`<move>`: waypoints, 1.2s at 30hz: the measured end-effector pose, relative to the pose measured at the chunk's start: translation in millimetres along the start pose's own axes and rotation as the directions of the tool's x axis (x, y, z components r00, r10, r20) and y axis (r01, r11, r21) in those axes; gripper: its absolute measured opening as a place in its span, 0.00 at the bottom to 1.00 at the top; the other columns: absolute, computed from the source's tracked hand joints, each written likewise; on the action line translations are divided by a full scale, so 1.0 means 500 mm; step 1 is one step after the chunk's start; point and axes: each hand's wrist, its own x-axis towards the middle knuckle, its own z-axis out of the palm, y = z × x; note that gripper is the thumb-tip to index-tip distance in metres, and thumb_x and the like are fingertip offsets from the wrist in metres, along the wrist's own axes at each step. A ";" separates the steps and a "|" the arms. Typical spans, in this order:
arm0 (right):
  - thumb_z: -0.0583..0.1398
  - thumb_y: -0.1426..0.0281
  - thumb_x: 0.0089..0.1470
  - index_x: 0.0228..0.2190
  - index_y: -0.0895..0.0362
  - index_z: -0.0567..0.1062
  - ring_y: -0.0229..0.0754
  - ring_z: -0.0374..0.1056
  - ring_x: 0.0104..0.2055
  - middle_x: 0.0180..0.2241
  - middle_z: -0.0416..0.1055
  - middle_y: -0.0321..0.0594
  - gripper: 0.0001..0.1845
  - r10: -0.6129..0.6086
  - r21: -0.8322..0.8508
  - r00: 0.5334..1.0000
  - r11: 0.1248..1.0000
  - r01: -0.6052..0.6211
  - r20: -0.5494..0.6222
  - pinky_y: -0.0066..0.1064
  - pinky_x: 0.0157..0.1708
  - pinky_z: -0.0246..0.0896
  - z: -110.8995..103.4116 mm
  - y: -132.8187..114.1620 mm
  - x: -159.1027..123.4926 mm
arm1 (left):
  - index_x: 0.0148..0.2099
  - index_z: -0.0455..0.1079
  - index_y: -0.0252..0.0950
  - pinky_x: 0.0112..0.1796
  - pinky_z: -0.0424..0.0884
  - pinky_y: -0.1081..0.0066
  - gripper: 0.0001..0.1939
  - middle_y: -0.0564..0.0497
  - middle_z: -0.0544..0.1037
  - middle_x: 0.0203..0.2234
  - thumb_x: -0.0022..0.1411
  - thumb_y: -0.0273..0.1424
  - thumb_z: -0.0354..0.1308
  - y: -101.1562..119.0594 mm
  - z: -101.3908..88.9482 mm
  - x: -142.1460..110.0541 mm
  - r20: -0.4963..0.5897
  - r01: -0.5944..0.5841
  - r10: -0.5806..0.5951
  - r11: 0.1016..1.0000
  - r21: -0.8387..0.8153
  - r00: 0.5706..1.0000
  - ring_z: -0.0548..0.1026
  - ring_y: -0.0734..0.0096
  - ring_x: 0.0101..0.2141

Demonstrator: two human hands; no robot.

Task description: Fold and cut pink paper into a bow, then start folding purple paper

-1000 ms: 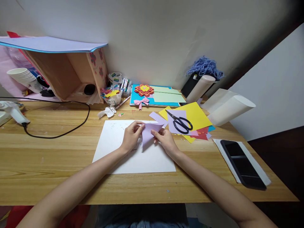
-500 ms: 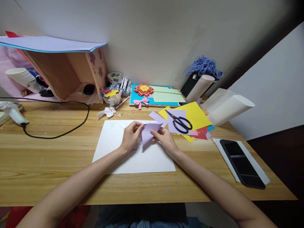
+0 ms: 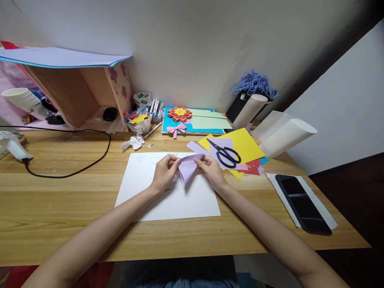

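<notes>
A folded piece of purple paper (image 3: 188,169), roughly triangular with its point downward, is held between both hands. My left hand (image 3: 165,172) pinches its left upper corner between thumb and fingers. On the other side, my right hand (image 3: 211,171) grips the right upper corner, thumb in front. Beneath them lies a white sheet (image 3: 144,202) with faint marks on it. Black-handled scissors (image 3: 225,154) rest on coloured paper just beyond my right hand.
Yellow paper (image 3: 244,142) and scraps lie right of the white sheet. A phone (image 3: 303,204) is at far right. Behind are a layered paper flower (image 3: 180,114), a pink paper bow (image 3: 176,129) and markers (image 3: 155,107). A glue gun (image 3: 15,146) with a black cord sits left, near a cardboard box (image 3: 90,90).
My right hand has shifted its grip toward the upper right corner of the purple paper, and the paper's lower point has swung slightly right. My left hand keeps its hold.
</notes>
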 end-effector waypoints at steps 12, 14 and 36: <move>0.61 0.58 0.45 0.27 0.58 0.72 0.35 0.66 0.27 0.26 0.69 0.36 0.15 -0.018 0.090 0.999 0.996 0.022 -0.046 0.25 0.28 0.64 0.004 -0.010 0.000 | 0.31 0.65 0.35 0.29 0.71 0.69 0.14 0.51 0.74 0.24 0.53 0.41 0.57 0.006 0.002 -0.001 0.019 0.039 -0.038 0.998 -0.045 0.999 0.74 0.69 0.26; 0.61 0.59 0.44 0.28 0.57 0.72 0.34 0.65 0.26 0.26 0.69 0.35 0.14 -0.036 0.092 0.997 0.995 0.042 -0.062 0.24 0.26 0.63 0.003 -0.008 0.001 | 0.31 0.64 0.35 0.29 0.71 0.69 0.14 0.51 0.74 0.24 0.53 0.41 0.57 0.005 0.001 -0.001 0.028 0.049 -0.048 0.998 -0.048 0.998 0.74 0.69 0.26; 0.57 0.55 0.49 0.25 0.57 0.68 0.37 0.64 0.20 0.20 0.67 0.34 0.17 -0.022 0.091 0.998 0.995 0.028 -0.063 0.28 0.19 0.63 -0.011 -0.004 0.011 | 0.29 0.63 0.34 0.23 0.64 0.77 0.13 0.56 0.68 0.18 0.53 0.39 0.56 0.005 -0.005 0.008 0.010 0.102 -0.102 0.994 0.030 0.995 0.69 0.76 0.21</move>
